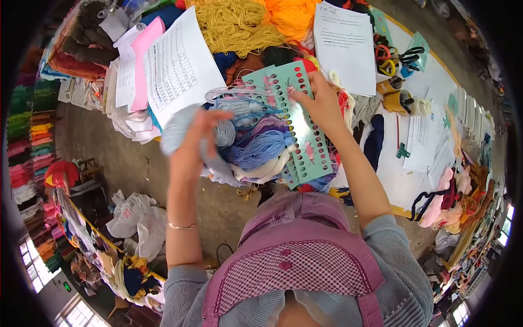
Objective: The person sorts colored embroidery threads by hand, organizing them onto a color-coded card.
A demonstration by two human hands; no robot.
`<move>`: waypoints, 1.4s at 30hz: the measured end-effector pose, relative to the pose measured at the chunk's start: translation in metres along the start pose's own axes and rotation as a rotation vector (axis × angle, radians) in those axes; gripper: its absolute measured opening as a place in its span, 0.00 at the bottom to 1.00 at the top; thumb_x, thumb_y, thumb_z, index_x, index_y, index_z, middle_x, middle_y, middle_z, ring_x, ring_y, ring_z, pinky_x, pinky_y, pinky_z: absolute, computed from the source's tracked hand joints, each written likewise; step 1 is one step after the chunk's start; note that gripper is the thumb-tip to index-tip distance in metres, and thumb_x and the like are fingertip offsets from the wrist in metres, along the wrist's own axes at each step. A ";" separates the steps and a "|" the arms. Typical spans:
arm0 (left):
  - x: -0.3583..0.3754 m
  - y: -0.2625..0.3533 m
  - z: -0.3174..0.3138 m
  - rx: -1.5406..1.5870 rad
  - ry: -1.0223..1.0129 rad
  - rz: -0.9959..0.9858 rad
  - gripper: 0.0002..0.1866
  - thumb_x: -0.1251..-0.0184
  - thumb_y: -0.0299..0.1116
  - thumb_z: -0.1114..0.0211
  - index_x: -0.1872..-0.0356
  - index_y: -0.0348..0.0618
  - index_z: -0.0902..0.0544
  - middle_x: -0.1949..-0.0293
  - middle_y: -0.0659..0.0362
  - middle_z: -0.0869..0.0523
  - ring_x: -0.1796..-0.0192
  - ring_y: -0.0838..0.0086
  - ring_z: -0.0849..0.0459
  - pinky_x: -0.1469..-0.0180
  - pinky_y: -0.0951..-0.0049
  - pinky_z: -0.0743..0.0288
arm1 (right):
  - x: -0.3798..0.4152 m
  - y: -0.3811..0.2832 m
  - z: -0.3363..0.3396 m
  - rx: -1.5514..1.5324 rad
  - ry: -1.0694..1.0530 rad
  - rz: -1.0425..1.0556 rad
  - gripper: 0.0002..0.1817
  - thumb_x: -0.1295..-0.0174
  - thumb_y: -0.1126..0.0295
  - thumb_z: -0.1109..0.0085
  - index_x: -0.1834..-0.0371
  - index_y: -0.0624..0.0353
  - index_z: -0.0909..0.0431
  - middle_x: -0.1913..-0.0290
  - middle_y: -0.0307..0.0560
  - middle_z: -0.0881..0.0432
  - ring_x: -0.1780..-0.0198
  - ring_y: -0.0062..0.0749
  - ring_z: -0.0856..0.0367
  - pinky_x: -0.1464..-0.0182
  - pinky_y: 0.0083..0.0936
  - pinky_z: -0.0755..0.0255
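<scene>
My right hand (322,106) grips two overlapping pale green cards (316,146) with rows of punched holes, thumb on the front and fingers at the right edge. Pink floral marks and a bright glare show on the front card. Smeared by motion, my left hand (192,143) is closed around a pale grey-blue yarn bundle (177,126), which is blurred too. Between my hands lies a heap of blue yarn skeins (259,150), with white yarn (267,173) at its lower edge and a clear plastic wrap above.
Printed sheets (171,68) lie at the back left, with another paper (346,49) at the back right. Mustard yarn (234,24) and orange yarn (291,19) are piled behind. Scissors (411,54) stand in cups on the right table (389,163). White plastic bags (147,223) sit on the floor.
</scene>
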State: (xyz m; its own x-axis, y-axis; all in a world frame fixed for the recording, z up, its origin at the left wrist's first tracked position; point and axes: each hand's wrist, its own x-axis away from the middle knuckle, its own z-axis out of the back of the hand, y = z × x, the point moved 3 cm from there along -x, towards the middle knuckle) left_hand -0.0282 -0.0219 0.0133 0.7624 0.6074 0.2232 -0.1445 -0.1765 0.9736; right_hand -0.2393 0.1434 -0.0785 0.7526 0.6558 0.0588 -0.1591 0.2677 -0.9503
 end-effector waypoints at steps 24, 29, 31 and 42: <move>-0.010 -0.017 -0.064 -0.547 -0.170 0.257 0.27 0.29 0.57 0.51 0.46 0.47 0.19 0.74 0.54 0.17 0.75 0.75 0.20 0.65 0.72 0.26 | 0.006 -0.028 0.006 -0.530 -0.070 0.048 0.11 0.36 0.72 0.41 0.54 0.63 0.28 0.62 0.41 0.15 0.62 0.15 0.20 0.60 0.16 0.27; -0.048 0.003 -0.001 -0.688 0.201 0.303 0.31 0.30 0.63 0.57 0.51 0.49 0.16 0.73 0.60 0.14 0.69 0.74 0.20 0.57 0.71 0.29 | -0.016 0.021 -0.005 -0.357 -0.080 0.051 0.16 0.39 0.67 0.37 0.53 0.62 0.28 0.65 0.43 0.17 0.64 0.20 0.20 0.61 0.22 0.27; -0.043 0.008 0.010 -0.549 0.182 0.210 0.24 0.31 0.56 0.49 0.54 0.48 0.15 0.73 0.62 0.14 0.72 0.76 0.21 0.62 0.69 0.28 | -0.012 0.010 -0.005 -0.020 0.055 0.063 0.20 0.45 0.63 0.33 0.52 0.59 0.28 0.68 0.47 0.21 0.61 0.37 0.22 0.55 0.34 0.29; -0.055 -0.038 -0.034 -1.023 -0.100 -0.476 0.11 0.40 0.38 0.33 0.63 0.42 0.16 0.67 0.51 0.15 0.64 0.59 0.17 0.60 0.66 0.26 | 0.034 -0.028 -0.063 0.091 0.046 0.281 0.25 0.56 0.76 0.33 0.53 0.55 0.30 0.57 0.45 0.24 0.56 0.39 0.23 0.55 0.32 0.26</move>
State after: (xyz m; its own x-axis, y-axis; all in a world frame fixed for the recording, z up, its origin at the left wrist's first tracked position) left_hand -0.0867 -0.0223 -0.0341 0.9180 0.3711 -0.1401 -0.2395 0.8002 0.5498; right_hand -0.1690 0.1138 -0.0695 0.6990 0.6809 -0.2186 -0.4201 0.1436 -0.8961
